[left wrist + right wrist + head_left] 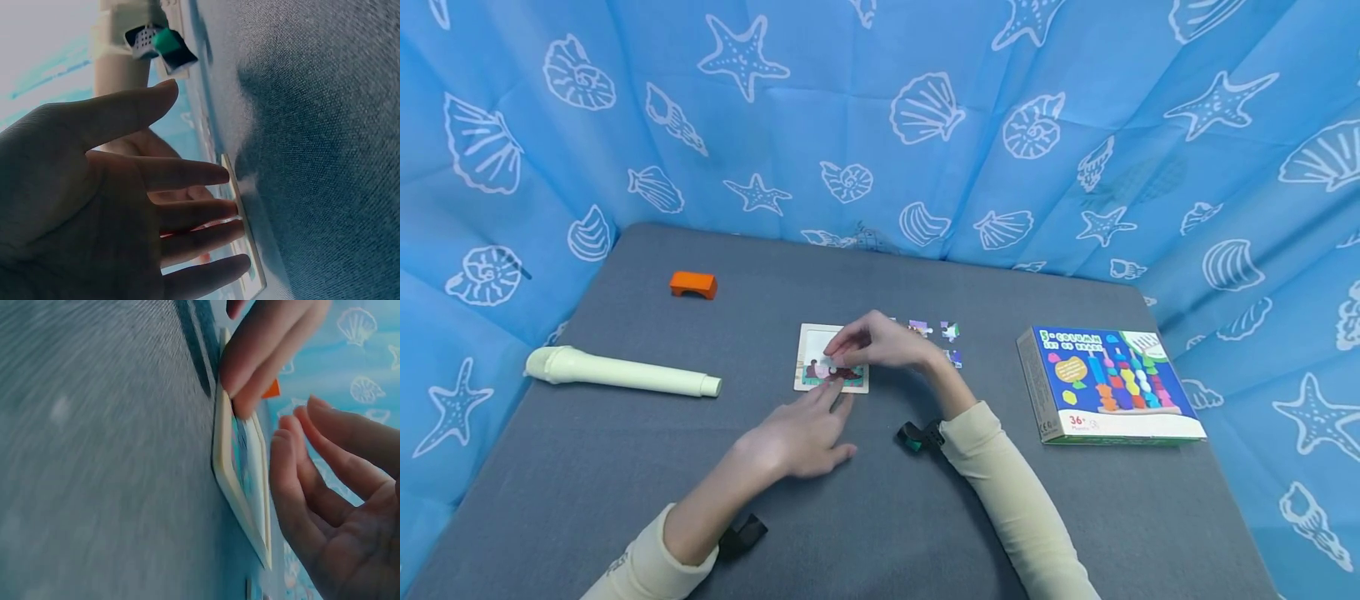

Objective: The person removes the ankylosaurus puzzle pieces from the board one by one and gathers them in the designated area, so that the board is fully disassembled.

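A small jigsaw puzzle board (pixel 800 354) with a pale wooden rim lies flat on the grey table. Its lower part carries a brown and green picture, while the upper part is bare white. My left hand (pixel 797 429) reaches in from the near side, its straight fingertips resting on the board's near edge and picture. Above the board's right side hovers my right hand (pixel 883 340), fingers loosely bent. Between its thumb and fingers (pixel 284 450) no piece shows in the right wrist view. Several loose jigsaw pieces (pixel 950 331) lie right of the board, some hidden behind the right hand.
To the left lies a cream toy microphone (pixel 625 372), with an orange arch block (pixel 693 284) farther back. A boxed bead set (pixel 1112 383) sits at the right. Behind the table (pixel 760 275) hangs a blue shell-patterned curtain (pixel 850 125).
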`<state>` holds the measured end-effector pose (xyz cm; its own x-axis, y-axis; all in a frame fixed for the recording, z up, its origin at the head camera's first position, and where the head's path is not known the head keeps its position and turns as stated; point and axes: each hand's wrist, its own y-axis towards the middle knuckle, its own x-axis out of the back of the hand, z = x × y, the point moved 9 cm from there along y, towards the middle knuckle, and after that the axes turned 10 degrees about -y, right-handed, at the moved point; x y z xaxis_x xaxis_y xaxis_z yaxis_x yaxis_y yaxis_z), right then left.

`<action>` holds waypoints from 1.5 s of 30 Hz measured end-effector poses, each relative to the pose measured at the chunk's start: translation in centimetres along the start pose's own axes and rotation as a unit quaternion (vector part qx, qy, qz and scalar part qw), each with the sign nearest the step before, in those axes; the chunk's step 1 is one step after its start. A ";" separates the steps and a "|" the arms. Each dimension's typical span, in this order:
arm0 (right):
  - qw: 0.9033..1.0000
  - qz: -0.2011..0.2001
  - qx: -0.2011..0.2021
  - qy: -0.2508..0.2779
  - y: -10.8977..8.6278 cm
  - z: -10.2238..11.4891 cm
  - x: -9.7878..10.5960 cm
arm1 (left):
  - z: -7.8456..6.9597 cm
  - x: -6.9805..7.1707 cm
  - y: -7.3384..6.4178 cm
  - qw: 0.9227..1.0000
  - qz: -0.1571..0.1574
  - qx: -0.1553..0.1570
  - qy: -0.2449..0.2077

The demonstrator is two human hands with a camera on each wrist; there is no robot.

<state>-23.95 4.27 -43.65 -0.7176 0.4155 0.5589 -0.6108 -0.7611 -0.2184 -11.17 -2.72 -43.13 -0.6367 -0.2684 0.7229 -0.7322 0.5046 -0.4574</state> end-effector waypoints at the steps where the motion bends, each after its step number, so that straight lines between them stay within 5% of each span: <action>1: 1.000 0.008 -0.002 -0.002 0.4 0.1 -0.3 | 0.0 0.0 0.0 1.000 0.002 0.002 0.000; 14: 0.997 0.034 -0.040 -0.065 2.7 0.7 -1.7 | 0.0 0.1 -0.1 1.000 0.000 0.000 -0.003; 26: 0.999 0.001 -0.030 -0.027 2.4 1.1 -1.8 | 0.0 -0.1 0.1 1.000 0.003 -0.003 -0.002; 34: 0.998 -0.065 -0.011 -0.002 0.4 0.9 0.0 | 0.2 -0.1 0.1 1.000 0.005 -0.001 -0.002; 45: 0.995 -0.089 -0.048 0.018 -4.3 -1.5 2.5 | 0.2 -0.1 0.1 1.000 0.002 0.003 -0.012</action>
<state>-23.59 9.30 -42.48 -0.6051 0.5590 0.5668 -0.7577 -0.6229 -0.1945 -11.25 -2.84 -43.33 -0.6446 -0.2859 0.7090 -0.7313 0.5011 -0.4628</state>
